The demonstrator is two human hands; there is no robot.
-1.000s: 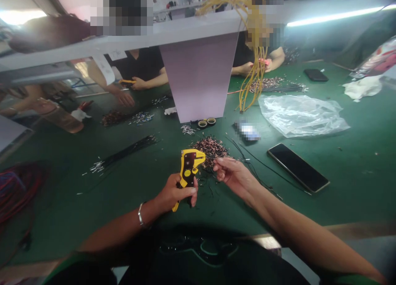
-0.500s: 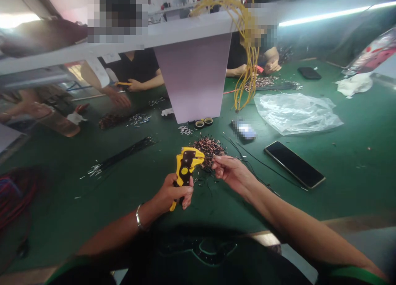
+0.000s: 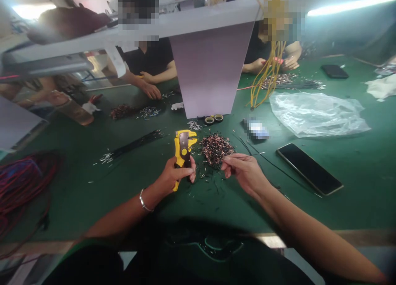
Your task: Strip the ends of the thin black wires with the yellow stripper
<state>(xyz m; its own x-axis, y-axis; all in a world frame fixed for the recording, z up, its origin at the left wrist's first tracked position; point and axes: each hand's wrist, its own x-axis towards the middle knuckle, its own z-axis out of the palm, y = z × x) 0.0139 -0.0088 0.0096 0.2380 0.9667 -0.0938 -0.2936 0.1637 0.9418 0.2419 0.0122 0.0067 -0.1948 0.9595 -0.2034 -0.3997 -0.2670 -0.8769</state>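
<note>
So, the left hand (image 3: 171, 175) is wrapped round the handles of a yellow automatic wire stripper (image 3: 183, 149), with nothing in its head that I can see. The right hand (image 3: 244, 171) pinches a thin black wire (image 3: 247, 156) between thumb and fingers, and that wire isn't in the stripper yet. The hands are apart, with a heap of black wires (image 3: 216, 149) with coppery ends just beyond them. Plenty is left in that heap, though I can't tell from here which wires are done. Further left, a long black wire bundle (image 3: 133, 144) has silvery ends, so that batch looks finished. Loose black offcuts (image 3: 210, 184) litter the green bench mat (image 3: 355, 202), and a black smartphone (image 3: 309, 168) lies off to the right.
</note>
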